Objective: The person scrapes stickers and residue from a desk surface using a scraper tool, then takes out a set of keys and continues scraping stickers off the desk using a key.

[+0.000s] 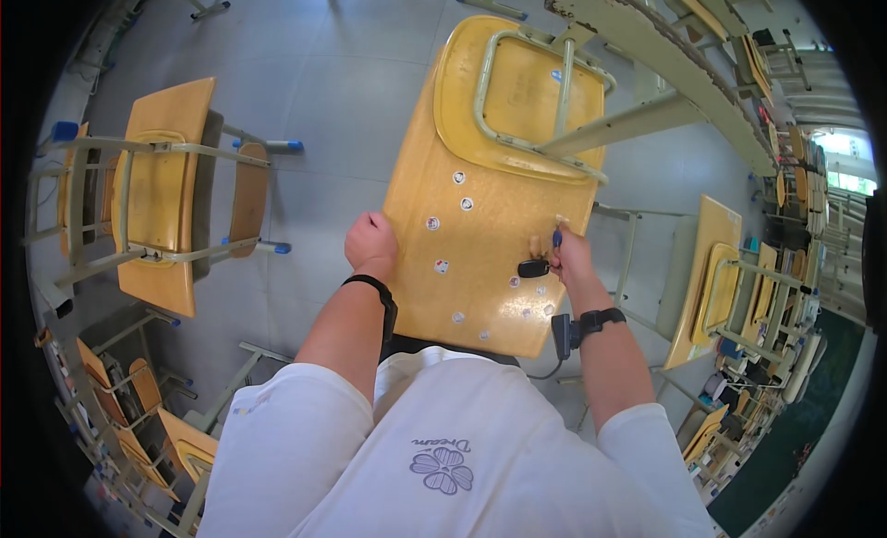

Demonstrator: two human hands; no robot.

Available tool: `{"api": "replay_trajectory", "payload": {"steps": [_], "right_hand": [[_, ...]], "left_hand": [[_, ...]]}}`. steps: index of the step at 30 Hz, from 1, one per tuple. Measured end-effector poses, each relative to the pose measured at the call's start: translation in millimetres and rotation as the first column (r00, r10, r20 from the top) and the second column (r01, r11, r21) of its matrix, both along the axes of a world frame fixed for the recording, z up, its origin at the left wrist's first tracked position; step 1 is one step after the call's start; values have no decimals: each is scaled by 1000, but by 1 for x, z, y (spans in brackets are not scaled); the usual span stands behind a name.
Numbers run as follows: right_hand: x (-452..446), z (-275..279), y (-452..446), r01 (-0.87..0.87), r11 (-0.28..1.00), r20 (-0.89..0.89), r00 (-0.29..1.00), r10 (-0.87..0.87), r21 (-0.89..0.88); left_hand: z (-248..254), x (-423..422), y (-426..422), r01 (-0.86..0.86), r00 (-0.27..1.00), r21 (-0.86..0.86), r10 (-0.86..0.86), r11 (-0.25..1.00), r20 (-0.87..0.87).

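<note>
A yellow wooden desk (416, 201) with several small round stickers (467, 204) on its top is in front of me. My left hand (370, 242) is closed at the desk's left edge, its fingertips hidden. On the right side of the desktop, my right hand (571, 253) is closed around a small blue object (557, 238), whose exact kind I cannot make out. Its end is close to a pale sticker mark (562, 220). A black key fob (533, 268) hangs beside the fingers, and its reflection shows on the glossy wood.
An upturned chair (517, 85) lies seat-down on the desk's far end, its metal legs jutting to the right. Other desks with upturned chairs stand at left (208, 159) and at right (707, 279). Grey floor (342, 103) shows between them.
</note>
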State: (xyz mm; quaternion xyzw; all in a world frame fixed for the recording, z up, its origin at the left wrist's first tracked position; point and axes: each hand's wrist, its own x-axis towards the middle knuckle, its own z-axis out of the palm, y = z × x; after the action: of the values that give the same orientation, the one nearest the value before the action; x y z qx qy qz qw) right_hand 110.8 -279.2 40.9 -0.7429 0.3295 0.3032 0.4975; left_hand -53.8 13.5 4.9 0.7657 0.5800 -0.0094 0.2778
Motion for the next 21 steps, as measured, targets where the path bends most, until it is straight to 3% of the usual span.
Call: {"api": "replay_trajectory", "payload": {"steps": [8,10,13,21], "right_hand": [[-1,3,2,-65,998,72,995,64,3],[4,-4,7,-64,998,161,985,64,-1],[10,4,9,-22,1000,50,998,22,-4],[17,-1,6,-56,998,49,997,58,-28]], "left_hand": [[6,4,-1,-3,1000,-1,3,1000,-15],[2,1,-1,-4,999,-12,3,1000,-37],[1,0,-1,6,1000,15,-6,1000,-27],[1,-2,-2,21,1000,27,-21,999,-7]]}}
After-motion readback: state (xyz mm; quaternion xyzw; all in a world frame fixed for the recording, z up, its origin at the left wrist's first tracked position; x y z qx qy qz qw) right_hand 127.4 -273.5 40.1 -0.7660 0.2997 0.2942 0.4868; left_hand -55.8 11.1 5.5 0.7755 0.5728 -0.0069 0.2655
